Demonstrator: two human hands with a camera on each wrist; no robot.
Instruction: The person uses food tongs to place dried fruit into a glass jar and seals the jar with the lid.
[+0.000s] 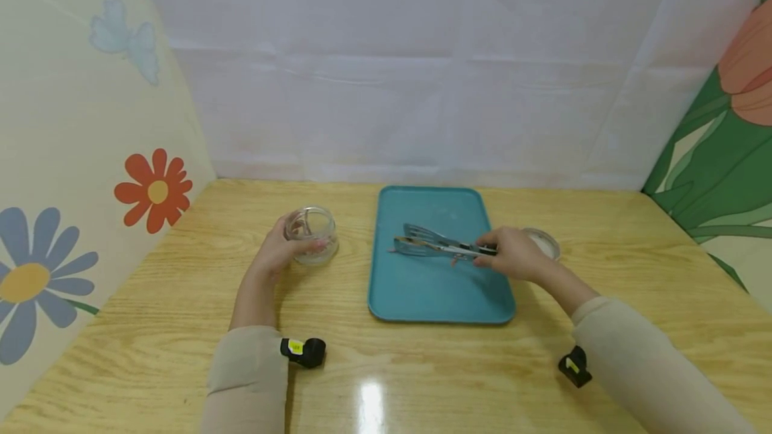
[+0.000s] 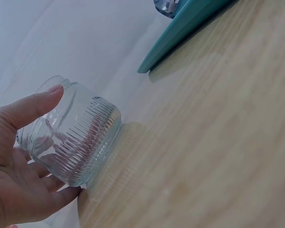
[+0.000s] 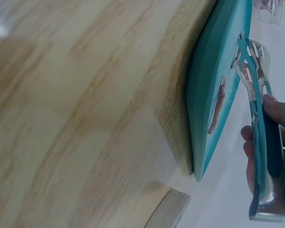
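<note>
My left hand point(image 1: 283, 246) holds a clear glass jar point(image 1: 313, 246) on the wooden table, left of the tray. In the left wrist view the thumb lies along one side of the ribbed jar point(image 2: 80, 137) and the fingers are on the other; reddish shapes show through the glass. My right hand point(image 1: 512, 254) grips metal tongs point(image 1: 437, 243) with dark handle grips, their slotted heads low over the blue-green tray point(image 1: 434, 300). A thin reddish-brown strip point(image 3: 217, 107) lies on the tray below the tongs. What the tong tips hold, I cannot tell.
A round, pale, rimmed lid or dish point(image 1: 545, 243) lies on the table right of the tray, partly behind my right hand. White cloth point(image 1: 374, 99) hangs behind the table. Flower-printed panels point(image 1: 90, 173) stand at both sides.
</note>
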